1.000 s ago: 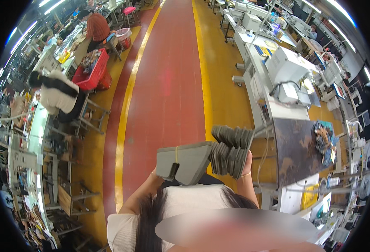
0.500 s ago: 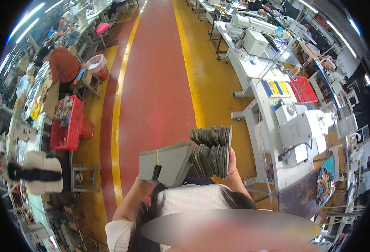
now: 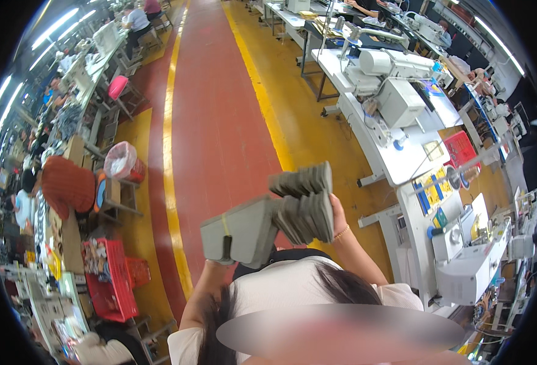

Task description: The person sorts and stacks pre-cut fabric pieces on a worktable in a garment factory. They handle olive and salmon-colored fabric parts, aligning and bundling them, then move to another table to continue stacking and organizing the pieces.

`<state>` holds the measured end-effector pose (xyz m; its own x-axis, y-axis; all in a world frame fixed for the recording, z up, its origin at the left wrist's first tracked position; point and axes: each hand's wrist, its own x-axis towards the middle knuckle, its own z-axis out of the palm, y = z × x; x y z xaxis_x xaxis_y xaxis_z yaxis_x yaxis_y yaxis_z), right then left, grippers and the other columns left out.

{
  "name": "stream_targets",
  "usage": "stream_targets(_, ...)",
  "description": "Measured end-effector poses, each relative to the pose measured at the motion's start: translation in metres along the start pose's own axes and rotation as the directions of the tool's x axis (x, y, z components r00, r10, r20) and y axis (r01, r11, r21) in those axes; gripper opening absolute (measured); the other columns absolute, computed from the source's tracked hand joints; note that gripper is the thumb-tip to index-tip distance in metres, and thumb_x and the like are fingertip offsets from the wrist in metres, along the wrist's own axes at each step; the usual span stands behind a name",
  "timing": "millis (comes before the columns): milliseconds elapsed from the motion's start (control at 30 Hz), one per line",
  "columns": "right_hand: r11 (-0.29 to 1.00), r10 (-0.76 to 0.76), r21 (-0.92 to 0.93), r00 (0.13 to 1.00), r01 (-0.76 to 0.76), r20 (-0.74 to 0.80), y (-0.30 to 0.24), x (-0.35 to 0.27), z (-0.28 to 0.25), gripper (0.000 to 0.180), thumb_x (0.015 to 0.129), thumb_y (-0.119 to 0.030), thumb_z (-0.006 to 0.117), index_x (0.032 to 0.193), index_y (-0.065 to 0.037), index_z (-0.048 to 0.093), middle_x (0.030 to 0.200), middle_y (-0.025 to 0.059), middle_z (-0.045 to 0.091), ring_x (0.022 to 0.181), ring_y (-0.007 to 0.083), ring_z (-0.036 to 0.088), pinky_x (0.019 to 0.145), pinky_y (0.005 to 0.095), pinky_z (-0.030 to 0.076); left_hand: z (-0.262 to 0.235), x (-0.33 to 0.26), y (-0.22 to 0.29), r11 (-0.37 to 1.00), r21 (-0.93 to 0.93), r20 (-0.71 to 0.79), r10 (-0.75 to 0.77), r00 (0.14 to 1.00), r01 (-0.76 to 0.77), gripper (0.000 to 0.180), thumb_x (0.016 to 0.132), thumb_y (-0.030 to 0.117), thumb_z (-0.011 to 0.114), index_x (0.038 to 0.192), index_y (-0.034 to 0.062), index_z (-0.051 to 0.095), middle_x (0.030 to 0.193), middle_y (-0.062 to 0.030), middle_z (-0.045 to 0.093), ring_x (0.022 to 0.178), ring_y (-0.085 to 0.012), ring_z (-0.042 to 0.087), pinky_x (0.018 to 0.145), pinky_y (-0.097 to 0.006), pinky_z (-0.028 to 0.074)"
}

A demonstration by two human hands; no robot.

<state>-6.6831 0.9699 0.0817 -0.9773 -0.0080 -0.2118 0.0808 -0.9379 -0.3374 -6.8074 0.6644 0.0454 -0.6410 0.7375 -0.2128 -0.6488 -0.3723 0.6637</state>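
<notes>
Stacks of flat grey-green cut pieces are held in front of my body. On the left, a bundle [image 3: 244,228] shows a broad smooth face with a notch in its lower edge and a yellow band round it. My left hand [image 3: 215,265] supports that bundle from below, its fingers mostly hidden. Two more stacks [image 3: 305,216] stand edge-on at the right, one above the other, touching the banded bundle. My right hand [image 3: 338,214] is closed against their right end; its fingertips are out of sight behind the pieces.
A red aisle [image 3: 220,109] with yellow border lines runs ahead. Sewing machines on white tables [image 3: 381,155] line the right. At the left are a red crate [image 3: 119,286], a lined bin [image 3: 124,163], a pink-topped stool [image 3: 118,87] and a seated person in rust-coloured clothing [image 3: 67,182].
I have moved forward along the aisle: the tables, crate and seated person have shifted nearer. The stacks stay in both hands, the right-hand ones slightly higher in the picture.
</notes>
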Motion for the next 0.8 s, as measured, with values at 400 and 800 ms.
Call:
stream_targets(400,0.978,-0.054,0.198,0.995,0.07,-0.083,-0.142,0.403,0.036,0.057,0.086,-0.045,0.06,0.126,-0.004,0.053,0.121,0.0154,0.06,0.109,0.0301,0.059,0.099,0.0462,0.044,-0.116,0.395,0.258,0.997,0.053,-0.018,-0.059,0.998,0.059,0.05,0.088,0.038,0.056,0.123,0.0024,0.056,0.114,-0.0101,0.062,0.098,-0.0194,0.062,0.083,-0.033,0.052)
stream_targets(800,0.85,-0.48,0.123,0.85,0.512,-0.217,-0.366,0.684,-0.006,0.049,0.087,-0.041,0.06,0.12,-0.005,0.056,0.118,0.0141,0.062,0.107,0.0293,0.06,0.096,0.0452,0.047,-0.111,0.834,0.382,0.956,0.122,0.169,-0.284,0.944,0.265,0.051,0.088,0.04,0.055,0.123,0.0026,0.055,0.114,-0.0101,0.062,0.098,-0.0195,0.062,0.083,-0.033,0.052)
